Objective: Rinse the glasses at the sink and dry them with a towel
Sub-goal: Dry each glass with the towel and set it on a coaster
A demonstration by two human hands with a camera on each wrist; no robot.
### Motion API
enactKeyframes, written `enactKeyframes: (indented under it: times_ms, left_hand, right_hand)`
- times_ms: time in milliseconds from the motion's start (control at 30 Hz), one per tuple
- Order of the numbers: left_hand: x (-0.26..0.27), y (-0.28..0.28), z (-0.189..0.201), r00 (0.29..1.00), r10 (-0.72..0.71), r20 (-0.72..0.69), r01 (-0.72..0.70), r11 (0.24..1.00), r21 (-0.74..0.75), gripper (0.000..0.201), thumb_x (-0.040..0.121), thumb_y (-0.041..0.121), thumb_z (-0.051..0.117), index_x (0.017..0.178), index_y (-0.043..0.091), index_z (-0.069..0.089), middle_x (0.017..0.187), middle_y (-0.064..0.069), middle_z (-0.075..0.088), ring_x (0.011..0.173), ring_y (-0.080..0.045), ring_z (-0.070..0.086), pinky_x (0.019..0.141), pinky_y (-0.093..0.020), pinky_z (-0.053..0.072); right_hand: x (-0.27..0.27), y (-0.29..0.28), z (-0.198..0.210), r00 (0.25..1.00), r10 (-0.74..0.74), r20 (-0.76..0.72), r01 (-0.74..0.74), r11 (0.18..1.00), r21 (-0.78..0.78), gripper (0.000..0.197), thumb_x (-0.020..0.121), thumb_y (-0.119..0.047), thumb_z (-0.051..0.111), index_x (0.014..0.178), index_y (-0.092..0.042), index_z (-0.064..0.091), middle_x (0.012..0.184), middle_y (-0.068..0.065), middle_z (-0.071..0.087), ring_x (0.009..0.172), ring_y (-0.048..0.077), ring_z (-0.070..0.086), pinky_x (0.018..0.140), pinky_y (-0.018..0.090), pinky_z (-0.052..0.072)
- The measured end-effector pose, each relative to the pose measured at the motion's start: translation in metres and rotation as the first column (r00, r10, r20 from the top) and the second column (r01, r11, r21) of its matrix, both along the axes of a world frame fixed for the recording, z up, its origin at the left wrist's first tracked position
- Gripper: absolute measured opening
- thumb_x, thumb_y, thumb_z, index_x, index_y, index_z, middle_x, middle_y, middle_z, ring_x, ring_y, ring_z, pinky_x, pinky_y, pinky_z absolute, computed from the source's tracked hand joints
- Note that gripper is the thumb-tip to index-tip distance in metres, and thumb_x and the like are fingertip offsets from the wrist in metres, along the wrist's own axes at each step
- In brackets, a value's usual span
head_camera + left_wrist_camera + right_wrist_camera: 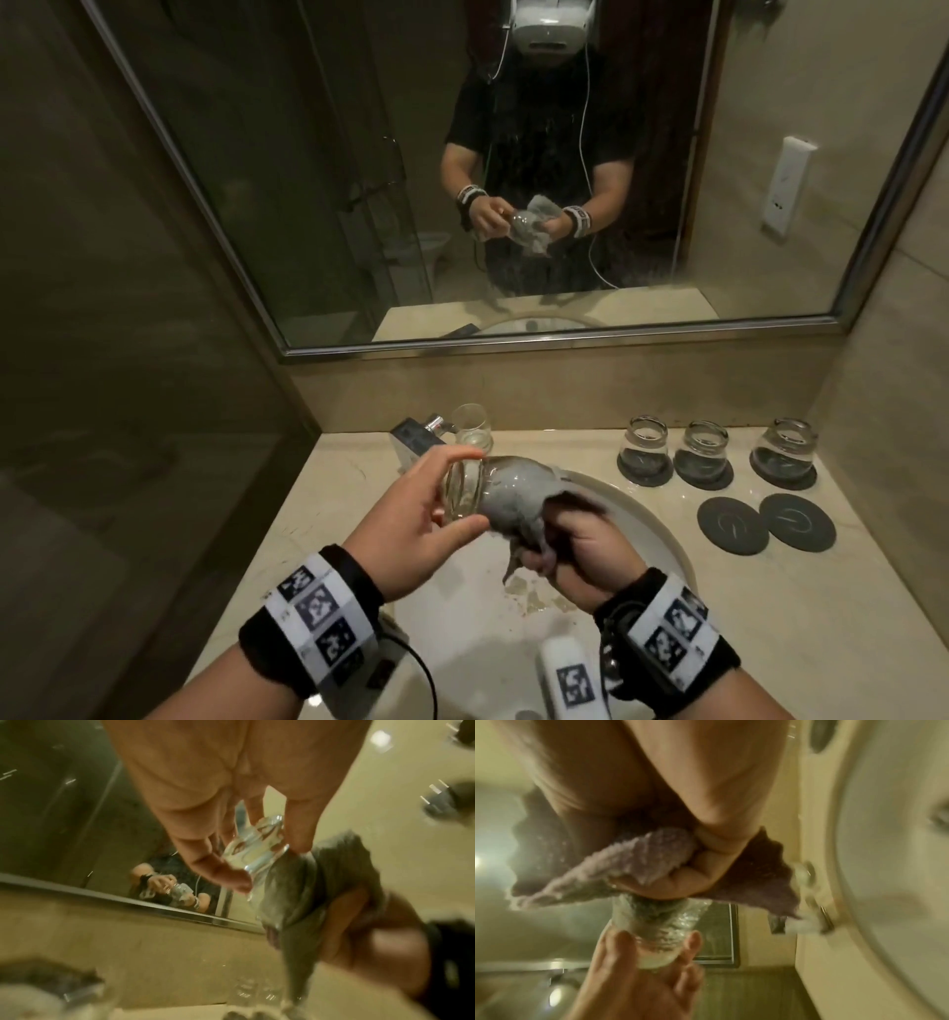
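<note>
Glass pinched at base by left hand, right hand clutching towel inside; twisting could slip it, shattering in sink at 6 o'clock.

Dim, warm yellowish light fills the room; the left wall falls into deep shadow. The head view is fairly sharp, though the mirror frame bows near the edges from wide-angle distortion. Both wrist views are soft and smeared by motion blur, with the 3 upturned glasses out of focus and streaked with small highlights.
</note>
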State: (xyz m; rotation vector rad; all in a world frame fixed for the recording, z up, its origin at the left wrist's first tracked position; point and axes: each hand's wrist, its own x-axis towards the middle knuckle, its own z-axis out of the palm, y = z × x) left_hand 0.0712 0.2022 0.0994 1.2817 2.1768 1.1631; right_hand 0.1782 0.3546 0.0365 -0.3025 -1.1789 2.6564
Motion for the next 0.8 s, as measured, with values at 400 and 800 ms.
enactKeyframes:
  times_ms: [400, 800]
  left_hand:
    - [-0.005, -0.004, -0.005, 0.971, -0.089, -0.224, 0.112, 0.99, 0.091, 0.046, 0.085, 0.033, 0.067, 0.126, 0.037, 0.048, 0.126, 0.008, 0.052, 0.104, -0.01, 0.06, 0.078, -0.025, 0.054]
    - [-0.004, -0.003, -0.004, 0.963, -0.077, -0.258, 0.116, 0.983, 0.142, 0.046, 0.085, 0.034, 0.065, 0.128, 0.036, 0.048, 0.133, 0.014, 0.05, 0.107, -0.009, 0.06, 0.083, -0.024, 0.054]
  right_hand:
    - [0.005, 0.002, 0.007, 0.999, -0.04, 0.012, 0.041, 0.993, -0.109, 0.024, 0.066, -0.003, 0.064, 0.087, 0.009, 0.059, 0.07, 0.022, 0.048, 0.056, 0.029, 0.041, 0.038, 0.027, 0.044]
    - [0.003, 0.004, 0.008, 0.995, -0.028, -0.097, 0.014, 0.989, -0.146, 0.043, 0.044, -0.02, 0.088, 0.081, -0.006, 0.073, 0.075, 0.02, 0.063, 0.053, 0.02, 0.057, 0.043, 0.025, 0.041]
